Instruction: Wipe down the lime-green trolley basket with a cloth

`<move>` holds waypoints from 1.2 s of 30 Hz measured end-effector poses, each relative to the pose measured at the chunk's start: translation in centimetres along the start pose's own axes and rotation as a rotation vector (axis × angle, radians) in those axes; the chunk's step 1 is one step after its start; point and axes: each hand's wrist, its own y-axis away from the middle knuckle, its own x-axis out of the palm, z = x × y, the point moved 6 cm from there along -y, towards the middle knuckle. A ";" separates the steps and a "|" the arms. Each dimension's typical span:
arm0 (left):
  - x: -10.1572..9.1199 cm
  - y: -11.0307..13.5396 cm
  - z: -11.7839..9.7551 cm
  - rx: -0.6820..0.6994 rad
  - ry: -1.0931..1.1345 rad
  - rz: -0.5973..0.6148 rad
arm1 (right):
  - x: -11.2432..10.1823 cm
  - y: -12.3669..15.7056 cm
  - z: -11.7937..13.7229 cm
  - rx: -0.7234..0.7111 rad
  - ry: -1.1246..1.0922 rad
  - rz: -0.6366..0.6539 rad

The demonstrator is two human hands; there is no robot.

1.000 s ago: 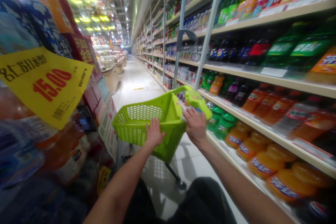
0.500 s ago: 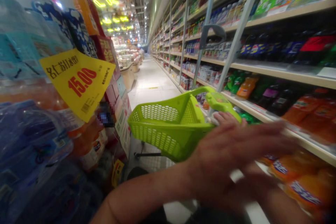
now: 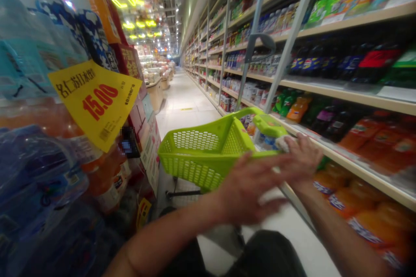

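A lime-green plastic basket cart [image 3: 201,156] stands in the aisle ahead of me, its handle [image 3: 268,124] turned towards the right-hand shelves. My right hand [image 3: 303,156] rests at the near end of that handle, fingers curled around it. My left hand [image 3: 256,188] is off the basket and reaches across to the right in front of it. Its fingers are stretched out, smeared by motion, and hold nothing. It hovers just left of my right hand.
Long shelves [image 3: 341,91] of soft-drink bottles run along the right, with orange bottles [image 3: 364,212] low beside my arm. On the left is a stacked drinks display with a yellow 15.00 price sign [image 3: 95,101]. The tiled aisle [image 3: 185,108] stretches ahead.
My left hand let go of the basket's rim and swung across to the right. My right hand stayed at the handle. The view shifted slightly left.
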 end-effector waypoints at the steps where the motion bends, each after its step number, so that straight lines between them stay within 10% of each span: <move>1: 0.4 -0.3 2.7 -0.089 -0.044 0.015 | -0.1 -0.1 -0.1 0.030 -0.002 0.003; 4: 3.2 1.0 12.1 -0.597 -0.261 0.112 | 0.2 0.2 1.5 0.019 -0.035 0.079; 8: 8.4 3.9 17.1 -0.714 -0.364 0.374 | 1.6 1.7 6.2 -0.130 -0.093 0.167; 12: 9.2 4.7 17.4 -0.688 -0.411 0.357 | 2.8 2.8 9.3 -0.322 -0.157 0.292; 19: 9.1 4.6 18.1 -0.641 -0.446 0.337 | 1.5 2.0 5.4 -0.251 -0.123 0.161; 32: 9.1 4.9 17.6 -0.649 -0.437 0.312 | 3.0 11.4 7.6 -0.375 -0.325 0.242; 36: 8.8 4.7 15.4 -0.617 -0.266 0.141 | 2.3 14.1 8.6 -0.329 -0.478 0.328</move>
